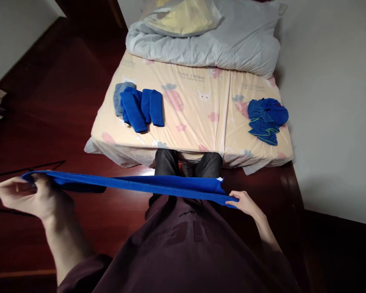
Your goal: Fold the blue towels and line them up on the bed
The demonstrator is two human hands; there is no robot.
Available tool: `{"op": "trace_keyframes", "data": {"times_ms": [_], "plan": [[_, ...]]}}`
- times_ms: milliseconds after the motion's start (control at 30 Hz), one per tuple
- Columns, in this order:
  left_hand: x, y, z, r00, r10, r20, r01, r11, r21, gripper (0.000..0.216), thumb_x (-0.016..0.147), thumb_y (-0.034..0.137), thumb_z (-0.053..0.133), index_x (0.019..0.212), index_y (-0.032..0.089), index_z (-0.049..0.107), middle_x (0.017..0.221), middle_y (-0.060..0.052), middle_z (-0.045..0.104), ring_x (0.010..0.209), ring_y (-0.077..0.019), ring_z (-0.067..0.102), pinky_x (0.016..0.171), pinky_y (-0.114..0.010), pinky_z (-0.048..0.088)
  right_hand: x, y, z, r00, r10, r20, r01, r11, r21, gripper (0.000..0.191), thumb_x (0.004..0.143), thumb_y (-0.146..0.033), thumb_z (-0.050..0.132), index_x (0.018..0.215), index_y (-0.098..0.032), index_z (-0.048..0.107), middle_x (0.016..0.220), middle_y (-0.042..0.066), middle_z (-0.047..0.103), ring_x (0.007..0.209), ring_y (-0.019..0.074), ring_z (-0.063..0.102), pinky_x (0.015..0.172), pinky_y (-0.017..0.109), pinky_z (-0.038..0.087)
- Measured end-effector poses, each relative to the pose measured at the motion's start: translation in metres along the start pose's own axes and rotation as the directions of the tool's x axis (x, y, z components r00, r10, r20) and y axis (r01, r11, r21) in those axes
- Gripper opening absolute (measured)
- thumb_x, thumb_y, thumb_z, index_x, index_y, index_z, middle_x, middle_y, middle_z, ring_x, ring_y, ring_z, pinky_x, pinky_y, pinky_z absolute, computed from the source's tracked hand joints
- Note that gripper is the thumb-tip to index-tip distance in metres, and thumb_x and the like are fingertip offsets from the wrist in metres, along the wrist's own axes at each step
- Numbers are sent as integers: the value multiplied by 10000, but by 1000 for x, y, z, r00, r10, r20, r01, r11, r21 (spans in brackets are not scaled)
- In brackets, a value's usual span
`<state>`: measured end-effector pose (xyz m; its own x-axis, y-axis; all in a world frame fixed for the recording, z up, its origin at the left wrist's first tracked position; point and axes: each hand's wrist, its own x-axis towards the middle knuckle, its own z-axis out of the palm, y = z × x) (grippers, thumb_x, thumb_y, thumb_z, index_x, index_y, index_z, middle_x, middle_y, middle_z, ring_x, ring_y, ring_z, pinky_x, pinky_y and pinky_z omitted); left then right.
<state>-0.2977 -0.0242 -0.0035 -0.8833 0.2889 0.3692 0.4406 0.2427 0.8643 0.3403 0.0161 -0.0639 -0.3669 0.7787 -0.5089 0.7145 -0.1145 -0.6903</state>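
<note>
A blue towel [140, 186] with a stitched edge is stretched sideways in front of my body. My left hand [33, 195] pinches its left end, and my right hand [244, 202] grips the right end between thumb and fingers. The cloth hangs below the held edge, with a small white tag near the right end. Beyond my knees, several folded blue cloths [142, 108] lie on the left part of the bed beside a grey-blue folded cloth [118, 97]. A crumpled blue cloth heap [266, 118] with green edging rests on the right.
The bed [189, 118] has a cream sheet printed with carrots and rabbits. A pale quilt [240, 49] and a bag with something yellow [186, 18] lie at its far end. A grey wall [332, 101] stands on the right; dark red floor [57, 110] spreads left.
</note>
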Motion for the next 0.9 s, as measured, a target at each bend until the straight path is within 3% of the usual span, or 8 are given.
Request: {"op": "trace_keyframes", "data": {"times_ms": [67, 133, 300, 433, 567, 700, 800, 900], "plan": [[-1, -8, 1, 979, -4, -206, 4, 1000, 0, 472, 646, 465, 648, 747, 264, 233, 772, 47, 221, 711, -138, 312, 868, -363, 455, -3, 9, -9, 1000, 11, -19, -11, 1000, -5, 376, 858, -570, 776, 806, -198, 784, 777, 17, 732, 715, 179, 635, 673, 265, 489], [-3, -15, 3, 968, -38, -248, 38, 999, -5, 411, 675, 419, 660, 745, 262, 287, 751, 51, 287, 710, -133, 358, 872, -359, 481, -6, 16, -20, 999, 26, -44, -26, 1000, 12, 430, 866, -622, 757, 806, -199, 809, 729, 23, 714, 628, 165, 600, 610, 272, 475], [-11, -20, 15, 997, -53, -57, 53, 999, 5, 210, 793, 288, 631, 761, 220, 435, 738, 34, 510, 788, -150, 562, 930, -379, 549, -11, 18, -65, 975, 69, -209, -43, 991, 126, 670, 779, -809, 753, 944, -168, 858, 517, -2, 578, 455, 146, 502, 493, 296, 452], [-9, -6, 32, 998, -31, 52, 31, 1000, 0, 68, 830, 218, 613, 829, 154, 591, 755, 5, 615, 736, -131, 579, 885, -357, 589, -15, 3, -110, 977, 30, -210, -6, 993, 116, 707, 781, -859, 726, 847, -164, 840, 574, 64, 656, 501, 173, 586, 512, 315, 511], [-1, 17, 48, 984, -3, 178, 3, 1000, 0, 158, 847, 236, 676, 907, 92, 698, 786, -20, 701, 732, -128, 607, 888, -366, 615, -14, -5, -145, 966, -14, -259, 31, 998, 63, 689, 724, -856, 784, 813, -173, 813, 629, 77, 685, 524, 173, 607, 505, 314, 521], [0, 40, 58, 947, 54, 317, -60, 998, 10, 314, 832, 326, 773, 992, 56, 770, 780, -19, 729, 697, -116, 585, 791, -316, 621, -5, -1, -169, 807, -79, -585, 127, 991, 41, 698, 590, -841, 879, 822, -195, 757, 713, 88, 693, 544, 156, 604, 519, 314, 502], [-2, 50, 65, 924, 22, 382, 2, 998, -64, 363, 866, 363, 800, 1014, 34, 758, 609, 38, 602, 541, -72, 465, 605, -250, 558, 0, -1, -183, 665, -43, -745, 137, 988, 65, 688, 503, -814, 914, 765, -225, 672, 695, 101, 665, 500, 129, 547, 509, 339, 452], [-4, 52, 72, 906, 11, 423, 71, 981, -179, 388, 909, 379, 807, 1038, 26, 713, 595, 56, 554, 478, -53, 454, 514, -215, 499, -2, -4, -191, 639, 39, -768, 135, 978, 162, 703, 400, -756, 958, 745, -231, 642, 753, 150, 688, 518, 152, 599, 478, 353, 444]]}}
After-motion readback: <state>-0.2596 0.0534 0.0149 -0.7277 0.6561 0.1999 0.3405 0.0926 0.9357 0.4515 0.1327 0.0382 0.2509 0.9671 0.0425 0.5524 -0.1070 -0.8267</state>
